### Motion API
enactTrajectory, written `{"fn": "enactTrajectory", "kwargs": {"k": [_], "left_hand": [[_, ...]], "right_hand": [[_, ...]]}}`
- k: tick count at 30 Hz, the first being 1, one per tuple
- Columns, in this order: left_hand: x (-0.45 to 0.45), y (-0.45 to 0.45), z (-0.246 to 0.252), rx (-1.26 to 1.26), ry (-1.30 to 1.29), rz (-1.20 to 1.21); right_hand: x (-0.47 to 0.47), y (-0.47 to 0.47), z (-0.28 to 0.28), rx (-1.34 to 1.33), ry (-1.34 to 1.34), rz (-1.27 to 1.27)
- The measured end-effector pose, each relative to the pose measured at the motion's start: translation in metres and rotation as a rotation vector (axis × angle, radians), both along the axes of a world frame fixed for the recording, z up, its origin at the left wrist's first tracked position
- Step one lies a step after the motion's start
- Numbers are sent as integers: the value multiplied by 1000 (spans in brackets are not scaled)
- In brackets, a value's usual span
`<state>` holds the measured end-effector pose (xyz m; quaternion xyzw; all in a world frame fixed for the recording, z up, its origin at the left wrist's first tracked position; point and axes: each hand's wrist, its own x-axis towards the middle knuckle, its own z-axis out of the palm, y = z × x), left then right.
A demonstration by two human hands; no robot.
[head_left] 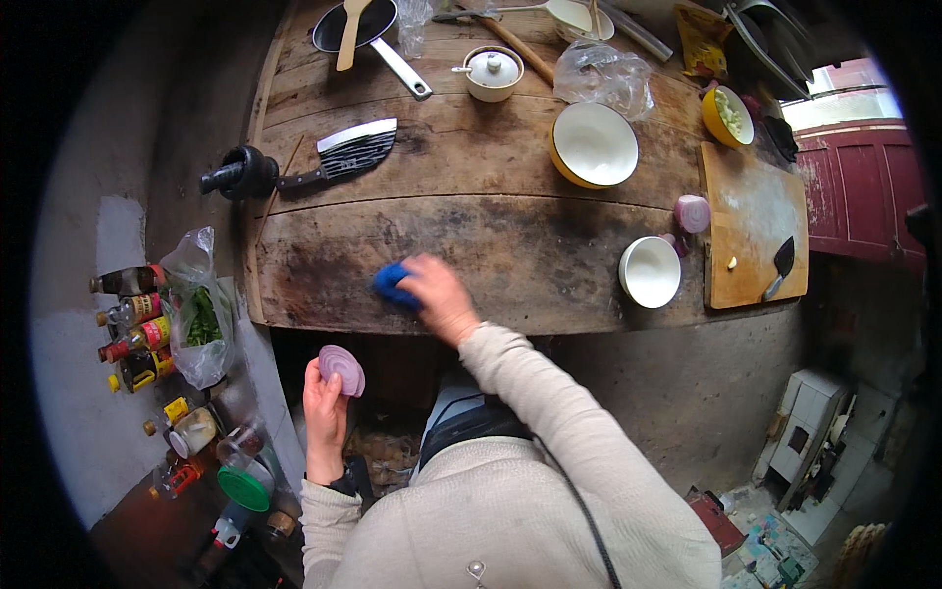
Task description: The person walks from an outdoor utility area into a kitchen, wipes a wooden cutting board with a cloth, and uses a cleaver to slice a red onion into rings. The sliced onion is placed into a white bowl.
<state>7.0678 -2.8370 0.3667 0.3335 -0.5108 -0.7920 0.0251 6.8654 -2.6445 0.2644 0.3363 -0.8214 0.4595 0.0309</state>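
My left hand point(325, 401) holds a cut red onion half point(342, 370) just off the front edge of the wooden table point(471, 169), its ringed face showing. My right hand point(440, 297), slightly blurred, grips a blue cloth or sponge point(397, 286) against the tabletop near that edge. Beyond the cloth lies a cleaver point(349, 153) with a dark patterned blade. To the right stand a white bowl point(650, 272) and a larger yellow bowl point(594, 145) with a white inside. Another red onion piece point(692, 213) rests beside the cutting board point(754, 199).
A stone mortar point(243, 173) sits at the table's left end. At the back are a frying pan point(357, 26), a lidded pot point(493, 72) and a clear plastic bag point(603, 77). On the right a yellow bowl point(727, 116) holds chopped pieces. Several bottles point(136, 309) stand left of the table.
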Motion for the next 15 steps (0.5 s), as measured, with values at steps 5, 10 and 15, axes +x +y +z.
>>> {"fn": "enactTrajectory", "kwargs": {"k": [5, 10, 15], "left_hand": [[5, -3, -7, 0, -3, -14], [31, -6, -15, 53, -11, 52], [25, -3, -16, 67, -28, 43]], "right_hand": [[-68, 142, -11, 198, -77, -592], [-23, 145, -12, 245, -24, -788], [45, 31, -8, 37, -46, -155]]}}
